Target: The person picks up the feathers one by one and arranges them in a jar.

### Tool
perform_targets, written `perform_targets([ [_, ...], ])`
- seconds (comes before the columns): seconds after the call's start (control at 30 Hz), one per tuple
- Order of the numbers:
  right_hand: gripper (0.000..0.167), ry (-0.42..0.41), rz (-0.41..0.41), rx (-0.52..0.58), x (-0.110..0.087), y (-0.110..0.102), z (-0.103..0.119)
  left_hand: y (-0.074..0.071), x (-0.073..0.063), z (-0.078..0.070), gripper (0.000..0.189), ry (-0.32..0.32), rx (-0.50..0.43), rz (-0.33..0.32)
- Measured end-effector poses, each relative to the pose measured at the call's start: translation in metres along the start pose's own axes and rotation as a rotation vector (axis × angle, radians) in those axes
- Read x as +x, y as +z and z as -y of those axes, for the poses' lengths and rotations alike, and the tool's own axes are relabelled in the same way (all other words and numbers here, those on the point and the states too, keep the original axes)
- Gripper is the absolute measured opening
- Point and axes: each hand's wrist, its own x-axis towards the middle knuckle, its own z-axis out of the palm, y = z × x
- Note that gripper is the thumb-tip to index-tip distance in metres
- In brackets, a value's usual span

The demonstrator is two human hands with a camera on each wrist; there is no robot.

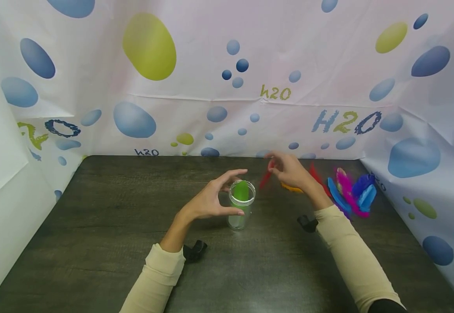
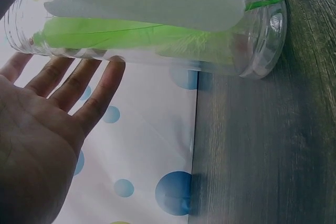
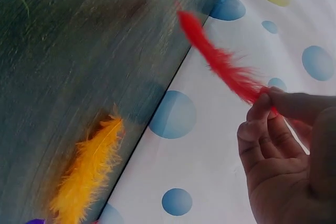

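A clear jar (image 1: 236,221) stands upright on the dark table, with a green feather (image 1: 241,191) inside it. In the left wrist view the green feather (image 2: 121,34) lies along the jar's wall, beside a pale rounded patch. My left hand (image 1: 207,199) holds the jar near its top, thumb in front and fingers behind. Up and to the right of the jar, my right hand (image 1: 290,170) pinches a red feather (image 3: 215,61) by one end between thumb and fingertips. The feather's other end points down toward the table.
An orange-yellow feather (image 3: 86,171) lies on the table (image 1: 94,243) below my right hand. Farther right sits a pile of blue, magenta and purple feathers (image 1: 353,195), partly behind my right forearm. A white printed sheet (image 1: 195,78) rises behind the table and along its sides.
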Motion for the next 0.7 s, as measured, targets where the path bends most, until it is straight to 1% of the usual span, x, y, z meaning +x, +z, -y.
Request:
perform_targets([
  [0.2,0.033,-0.007,-0.075,0.056,-0.0036,0.0008,-0.0009,0.0003,0.0002,0.0002,0.098,-0.002,-0.013,0.006],
  [0.47,0.037,0.04,-0.182,0.125,-0.0062,0.0004,0.0005,0.0001,-0.0003,-0.0009,0.099,-0.006,-0.013,0.006],
  [0.7,0.037,0.036,-0.277,0.177,-0.0095,-0.0073,0.0064,-0.0001,-0.0007,0.0008,0.099,-0.003,-0.007,0.007],
])
